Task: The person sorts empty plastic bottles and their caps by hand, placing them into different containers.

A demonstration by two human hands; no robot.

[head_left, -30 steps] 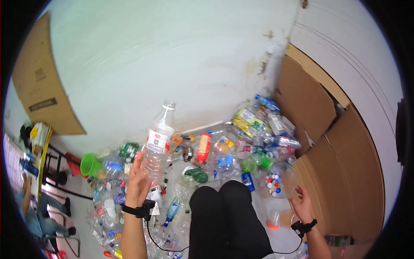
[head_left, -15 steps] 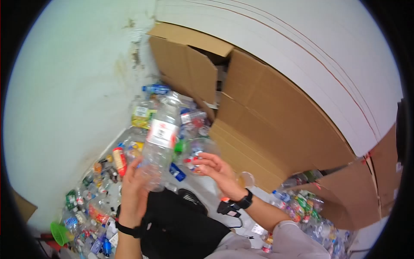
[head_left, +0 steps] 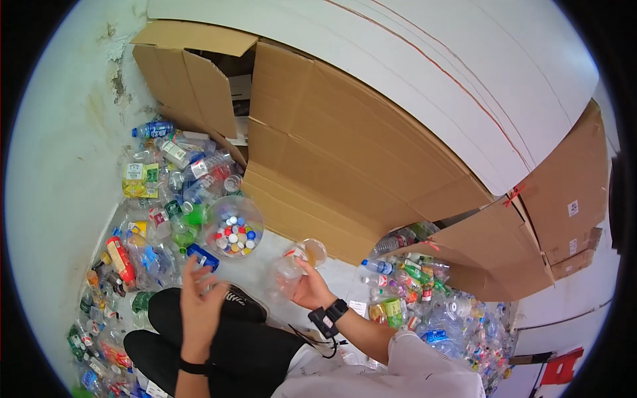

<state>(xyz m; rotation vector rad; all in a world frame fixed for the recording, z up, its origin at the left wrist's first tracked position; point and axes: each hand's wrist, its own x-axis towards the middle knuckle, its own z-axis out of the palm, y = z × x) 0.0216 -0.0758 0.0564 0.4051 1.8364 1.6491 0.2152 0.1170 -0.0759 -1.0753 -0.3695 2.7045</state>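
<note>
My right hand [head_left: 313,285] is wrapped round a clear plastic bottle [head_left: 285,276], blurred by motion, with a red and white label. My left hand [head_left: 203,298] is raised over my dark-clothed legs, its fingers apart and nothing in it. Between the cardboard and my legs stands a clear round tub [head_left: 211,227] of many-coloured bottle caps. Just beyond the held bottle is a clear cup [head_left: 314,252] with something yellowish in it. A blue crushed item [head_left: 202,257] lies close to my left hand.
Plastic bottles [head_left: 174,154] are heaped along the left wall, and another heap [head_left: 424,292] lies at the right. A large open cardboard box [head_left: 345,146] stands ahead against a white panel [head_left: 464,60]. My shoe [head_left: 244,304] is on the floor.
The view has swung to the right. My left hand has let go of the bottle it held upright. My right hand, empty before, now holds a clear bottle.
</note>
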